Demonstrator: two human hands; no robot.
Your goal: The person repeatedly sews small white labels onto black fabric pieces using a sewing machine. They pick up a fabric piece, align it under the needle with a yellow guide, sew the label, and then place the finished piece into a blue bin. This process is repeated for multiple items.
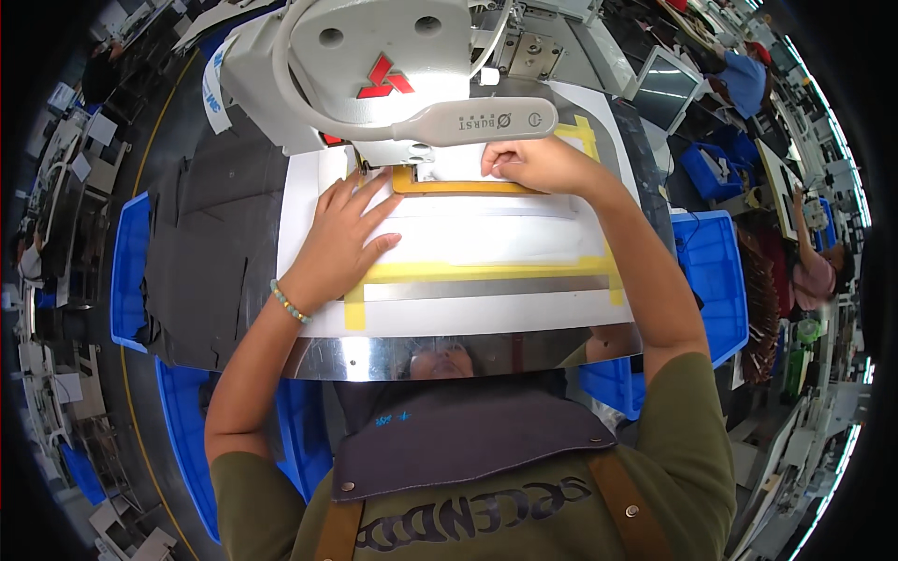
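A long, narrow orange-yellow strip lies on the white work surface, under the head of a sewing machine. My left hand rests flat with spread fingers on the left. Its fingertips reach the strip's left end, close beside the machine's needle area. Above the strip's right part, my right hand has its fingers curled into a pinch. What lies between those fingertips, if anything, is too small to make out. A grey lamp head hides part of the space just beyond the right hand.
Yellow tape and a metal strip cross the white surface. Dark flat pieces lie stacked on the left, over a blue bin. Another blue bin stands right. Other people work at far-right tables.
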